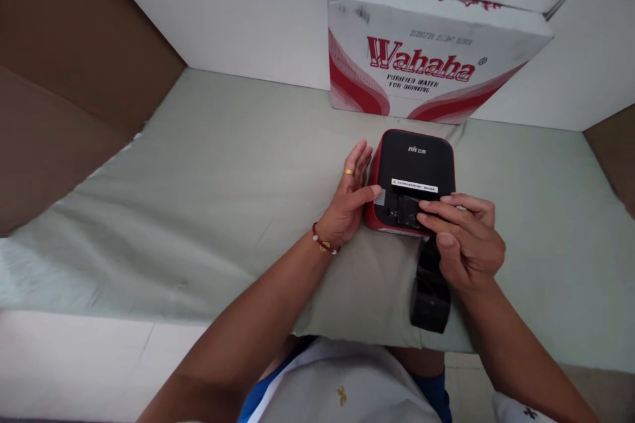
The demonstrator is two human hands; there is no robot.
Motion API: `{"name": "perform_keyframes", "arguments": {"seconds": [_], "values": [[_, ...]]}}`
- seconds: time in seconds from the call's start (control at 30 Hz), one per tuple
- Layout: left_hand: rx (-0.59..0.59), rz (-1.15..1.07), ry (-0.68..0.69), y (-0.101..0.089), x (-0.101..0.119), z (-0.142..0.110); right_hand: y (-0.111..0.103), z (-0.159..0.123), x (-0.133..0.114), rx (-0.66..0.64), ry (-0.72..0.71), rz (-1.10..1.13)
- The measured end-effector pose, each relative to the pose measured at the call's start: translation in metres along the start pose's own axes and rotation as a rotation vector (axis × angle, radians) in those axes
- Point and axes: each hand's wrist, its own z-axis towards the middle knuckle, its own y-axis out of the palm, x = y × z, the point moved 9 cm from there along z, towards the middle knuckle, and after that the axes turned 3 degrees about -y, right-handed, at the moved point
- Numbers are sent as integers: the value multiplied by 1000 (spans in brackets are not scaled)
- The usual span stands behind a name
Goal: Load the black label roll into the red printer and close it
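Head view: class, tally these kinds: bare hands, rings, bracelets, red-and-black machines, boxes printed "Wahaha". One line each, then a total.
Hands: 2 (left hand, right hand)
Ring: 1
Bracelet: 1
Machine: 1
Wahaha box: 1
Total: 6

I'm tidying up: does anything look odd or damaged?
Nothing looks spilled. The green cloth lies wrinkled at left, not flat, and dark smudges mark the white carton at upper left. The black-topped device shows no visible damage.

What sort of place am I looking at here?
Probably a makeshift indoor workspace, perhaps a storeroom corner: there's a tabletop covered in pale green cloth, a white-and-red cardboard water carton at its back, and brown printed cardboard along its left end.
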Motion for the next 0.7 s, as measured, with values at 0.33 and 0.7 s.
{"name": "perform_keyframes", "arguments": {"seconds": [0.33,0.7], "values": [[-69,-3,-9,5,4,-7,0,-11,37,17,229,151],[-37,138,-27,-3,5,-3,0,-11,43,42,272,164]]}}
